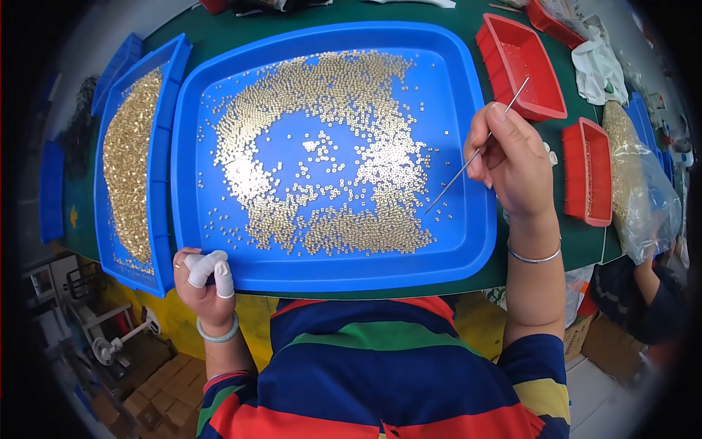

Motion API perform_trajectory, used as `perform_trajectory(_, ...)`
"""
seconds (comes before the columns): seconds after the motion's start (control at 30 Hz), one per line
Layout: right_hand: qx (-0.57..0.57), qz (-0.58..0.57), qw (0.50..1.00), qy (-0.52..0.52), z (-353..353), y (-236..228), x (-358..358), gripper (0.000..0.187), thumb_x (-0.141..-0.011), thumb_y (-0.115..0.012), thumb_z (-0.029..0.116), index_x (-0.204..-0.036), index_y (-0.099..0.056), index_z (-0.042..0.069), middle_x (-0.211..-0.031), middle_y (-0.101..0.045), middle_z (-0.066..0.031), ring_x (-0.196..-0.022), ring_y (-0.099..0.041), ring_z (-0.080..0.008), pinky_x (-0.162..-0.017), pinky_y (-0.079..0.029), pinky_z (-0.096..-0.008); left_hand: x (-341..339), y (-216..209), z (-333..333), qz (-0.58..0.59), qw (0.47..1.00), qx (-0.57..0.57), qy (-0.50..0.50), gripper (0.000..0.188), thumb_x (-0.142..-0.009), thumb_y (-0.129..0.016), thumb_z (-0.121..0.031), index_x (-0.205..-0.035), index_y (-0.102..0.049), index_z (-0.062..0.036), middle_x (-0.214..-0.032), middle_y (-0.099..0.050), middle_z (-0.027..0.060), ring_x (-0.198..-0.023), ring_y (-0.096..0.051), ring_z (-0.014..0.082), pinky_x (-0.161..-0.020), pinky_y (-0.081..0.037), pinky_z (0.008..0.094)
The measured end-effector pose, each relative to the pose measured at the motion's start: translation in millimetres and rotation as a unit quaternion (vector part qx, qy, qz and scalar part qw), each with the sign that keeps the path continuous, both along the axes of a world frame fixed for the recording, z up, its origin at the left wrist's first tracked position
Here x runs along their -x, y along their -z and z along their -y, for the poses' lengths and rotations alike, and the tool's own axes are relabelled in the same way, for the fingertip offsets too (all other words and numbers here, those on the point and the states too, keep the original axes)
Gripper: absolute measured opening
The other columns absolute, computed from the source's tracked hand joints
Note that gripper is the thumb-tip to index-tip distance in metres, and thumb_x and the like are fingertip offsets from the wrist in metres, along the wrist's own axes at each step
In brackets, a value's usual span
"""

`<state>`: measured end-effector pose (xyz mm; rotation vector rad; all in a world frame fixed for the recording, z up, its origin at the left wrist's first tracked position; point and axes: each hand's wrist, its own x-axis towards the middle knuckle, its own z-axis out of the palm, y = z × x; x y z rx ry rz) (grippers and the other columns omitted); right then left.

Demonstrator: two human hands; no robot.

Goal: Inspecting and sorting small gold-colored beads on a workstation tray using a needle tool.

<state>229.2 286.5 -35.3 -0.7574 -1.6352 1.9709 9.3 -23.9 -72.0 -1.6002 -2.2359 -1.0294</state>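
Note:
A wide blue tray (479, 241) lies in front of me, with small gold-coloured metal rings or beads (358, 227) spread over its floor in a rough loop. Above the tray's right side, my right hand (514, 150) pinches a thin metal rod (455, 178). The rod slants down to the left, its tip over the few loose pieces near the tray's right side. At the near left corner of the tray is my left hand (205, 282), its fingers curled together. White covers (212, 268) wrap several of its fingertips. Whatever lies between those fingers is hidden.
Left of the tray, a narrower blue bin (162, 146) holds a heap of gold pieces (131, 168). Red containers (504, 88) stand to the right, beside a clear plastic bag (643, 197) of similar pieces. Another person's arm (646, 279) shows at the far right.

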Motion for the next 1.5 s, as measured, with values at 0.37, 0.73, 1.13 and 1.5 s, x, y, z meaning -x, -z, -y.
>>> perform_trajectory(0.37,-0.034,0.039,0.999,-0.017,2.5,6.8,4.3,0.036,-0.099,-0.033,0.030,-0.073,-0.044,0.007,-0.054,-0.045,-0.0037,-0.044,-0.037,-0.0057,-0.041,-0.026,-0.0183,20.2,28.9,13.1,0.143,0.977,-0.122,-0.100,0.031,-0.090,-0.048,-0.012,-0.118,-0.052,0.0015,-0.128,-0.045,0.0174,-0.118,-0.045,0.0261,-0.102,-0.033,0.0377)
perform_trajectory(0.73,-0.068,0.034,0.997,-0.032,12.5,13.6,6.3,0.033,-0.098,-0.036,0.027,-0.077,-0.047,0.004,-0.060,-0.050,-0.0047,-0.051,-0.047,-0.0071,-0.044,-0.031,-0.0174,33.8,40.0,21.5,0.222,0.960,-0.147,-0.084,0.035,-0.092,-0.044,-0.017,-0.120,-0.050,0.0026,-0.131,-0.043,0.0187,-0.120,-0.044,0.0264,-0.104,-0.032,0.0390)
perform_trajectory(1.13,-0.077,0.009,0.993,-0.089,6.6,13.4,-1.5,0.033,-0.096,-0.040,0.028,-0.077,-0.050,0.003,-0.064,-0.054,-0.0076,-0.056,-0.053,-0.0106,-0.049,-0.036,-0.0194,31.0,39.5,19.1,0.249,0.951,-0.163,-0.080,0.036,-0.091,-0.043,-0.017,-0.119,-0.051,0.0040,-0.129,-0.046,0.0186,-0.119,-0.045,0.0263,-0.103,-0.033,0.0390)
perform_trajectory(1.5,-0.098,-0.001,0.980,-0.173,7.3,13.7,-7.7,0.036,-0.095,-0.043,0.026,-0.071,-0.052,0.001,-0.064,-0.053,-0.0073,-0.057,-0.053,-0.0143,-0.054,-0.042,-0.0249,24.6,40.5,11.9,0.272,0.943,-0.167,-0.098,0.037,-0.091,-0.043,-0.018,-0.119,-0.051,0.0045,-0.128,-0.047,0.0185,-0.118,-0.046,0.0257,-0.103,-0.033,0.0388)
